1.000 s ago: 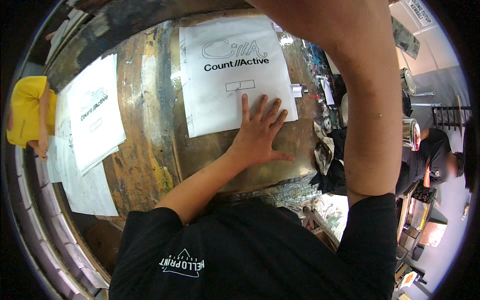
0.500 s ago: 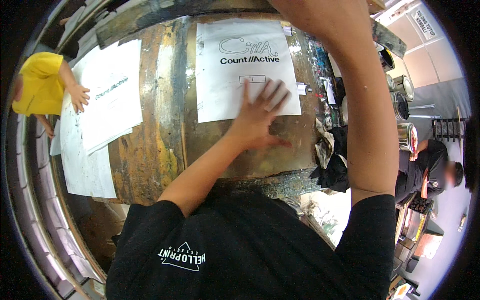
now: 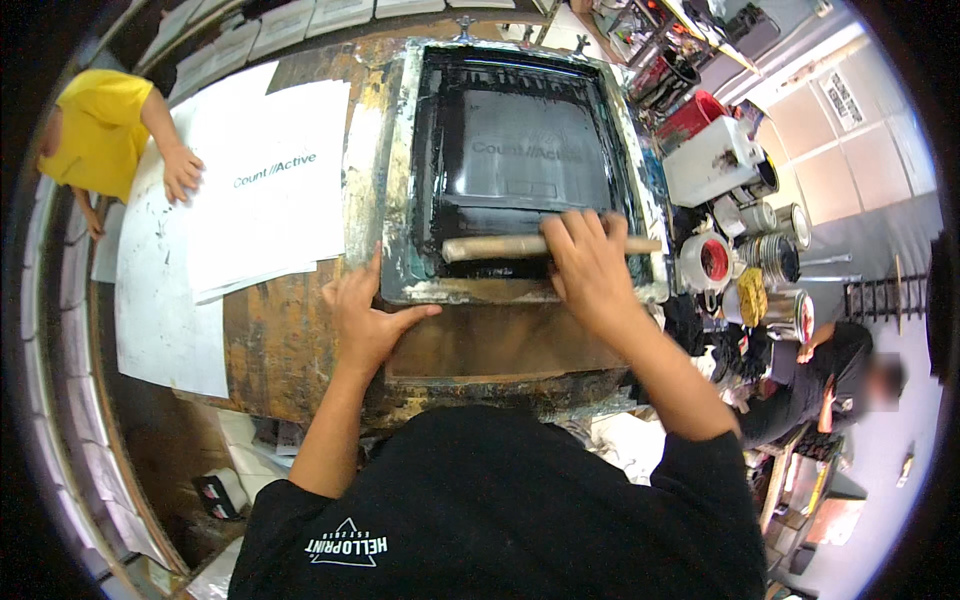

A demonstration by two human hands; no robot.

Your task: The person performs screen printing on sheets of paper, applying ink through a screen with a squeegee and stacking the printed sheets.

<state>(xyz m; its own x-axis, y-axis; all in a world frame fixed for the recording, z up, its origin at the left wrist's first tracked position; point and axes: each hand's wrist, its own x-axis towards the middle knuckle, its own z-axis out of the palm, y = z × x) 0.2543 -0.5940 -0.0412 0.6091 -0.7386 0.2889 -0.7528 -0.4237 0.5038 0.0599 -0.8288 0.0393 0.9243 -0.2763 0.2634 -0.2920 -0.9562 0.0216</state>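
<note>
Toward six o'clock within the screen frame (image 3: 480, 292), I see in my head view the right hand (image 3: 590, 258) gripping a squeegee (image 3: 495, 248), long axis nine to three, while the left hand (image 3: 360, 312), spread open, touches the frame's seven-o'clock corner.

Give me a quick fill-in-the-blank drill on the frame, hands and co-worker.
1. The wearer's ____ hand grips the squeegee.
2. The left hand is at the frame's ____ (near/far) left corner.
3. The ink is ____.
4. The co-worker by the papers wears a ____ shirt.
Missing: right; near; black; yellow.
</note>
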